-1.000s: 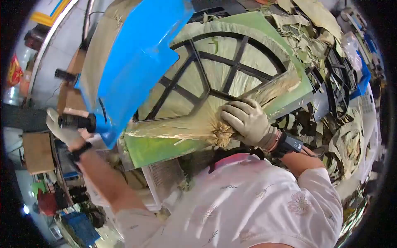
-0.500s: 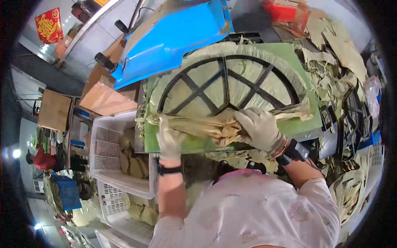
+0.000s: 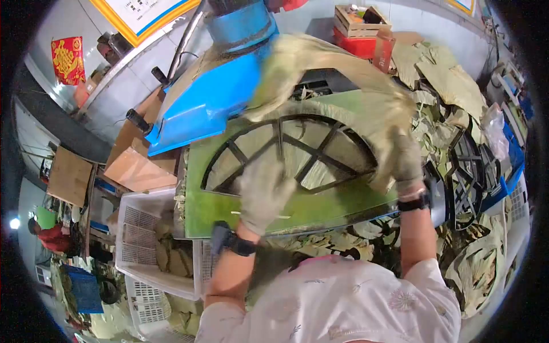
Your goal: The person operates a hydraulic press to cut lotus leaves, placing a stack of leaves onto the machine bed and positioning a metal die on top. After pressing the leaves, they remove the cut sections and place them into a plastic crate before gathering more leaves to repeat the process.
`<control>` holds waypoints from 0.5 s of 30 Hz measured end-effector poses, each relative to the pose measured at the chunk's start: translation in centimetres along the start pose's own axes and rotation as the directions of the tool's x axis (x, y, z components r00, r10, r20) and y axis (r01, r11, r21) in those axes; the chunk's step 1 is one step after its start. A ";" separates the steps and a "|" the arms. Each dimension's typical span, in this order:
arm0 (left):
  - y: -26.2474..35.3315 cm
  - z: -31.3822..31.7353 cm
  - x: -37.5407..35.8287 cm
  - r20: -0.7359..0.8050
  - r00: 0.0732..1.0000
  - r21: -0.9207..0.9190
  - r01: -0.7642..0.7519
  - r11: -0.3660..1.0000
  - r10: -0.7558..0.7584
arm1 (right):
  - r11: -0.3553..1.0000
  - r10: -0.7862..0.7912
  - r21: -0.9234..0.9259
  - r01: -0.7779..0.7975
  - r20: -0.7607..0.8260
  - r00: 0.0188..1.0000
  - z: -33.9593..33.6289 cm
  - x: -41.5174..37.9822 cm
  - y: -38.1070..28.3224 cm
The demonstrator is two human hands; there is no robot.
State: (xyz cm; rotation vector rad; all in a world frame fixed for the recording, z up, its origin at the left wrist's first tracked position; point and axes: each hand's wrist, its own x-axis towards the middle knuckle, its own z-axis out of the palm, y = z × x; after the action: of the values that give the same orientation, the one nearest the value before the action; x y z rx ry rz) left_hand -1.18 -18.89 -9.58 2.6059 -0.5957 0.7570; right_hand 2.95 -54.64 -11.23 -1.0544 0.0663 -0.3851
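Both hands wear pale work gloves. My right hand (image 3: pixel 405 157) is closed on a ragged, arched strip of dried leaf (image 3: pixel 343 60), blurred by motion. The strip hangs in the air above the board and stretches to the upper left. My left hand (image 3: pixel 263 194) is over the near left part of a black half-round frame (image 3: pixel 311 151), its fingers out and smeared by motion. Dried leaf (image 3: pixel 300 134) shows through the frame's gaps. Beneath lies a green board (image 3: pixel 209 214), its top bare around the frame.
Left of the board, a white basket (image 3: pixel 137 201) holds leaf pieces. A blue machine part (image 3: pixel 200 103) stands at the back left. To the right are leaf scraps (image 3: pixel 452 74) and more black frames (image 3: pixel 466 171). A person in red (image 3: pixel 54 237) is far left.
The leaf margin around the frame has come off the board in my right hand, up and to the right. My left hand has moved right over the frame. The view has shifted.
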 end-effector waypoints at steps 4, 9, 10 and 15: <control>1.0 3.9 -1.9 0.079 0.985 0.243 -0.169 0.955 0.154 | 0.966 -0.032 0.251 0.060 -0.114 0.993 -15.3 -1.6 -6.6; 1.8 3.2 -2.8 0.189 0.979 0.084 -0.095 0.992 0.078 | 0.897 -0.392 -0.068 0.436 -0.575 0.718 -36.9 -13.6 -21.4; 2.1 2.9 -3.7 0.187 0.980 0.078 -0.090 0.993 0.074 | 0.855 -0.487 -0.215 0.471 -0.645 0.589 -40.4 -16.9 -24.2; 2.4 3.3 -5.1 0.196 0.977 0.107 -0.102 0.989 0.080 | 0.629 -0.766 -0.777 0.016 -0.616 0.187 -48.0 -25.4 -27.4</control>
State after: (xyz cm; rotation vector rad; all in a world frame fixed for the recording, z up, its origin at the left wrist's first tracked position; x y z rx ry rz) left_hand -4.91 -20.90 -14.59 2.7970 -0.7519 0.5877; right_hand -39.65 -97.96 -14.92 -1.3670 1.1007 -1.6530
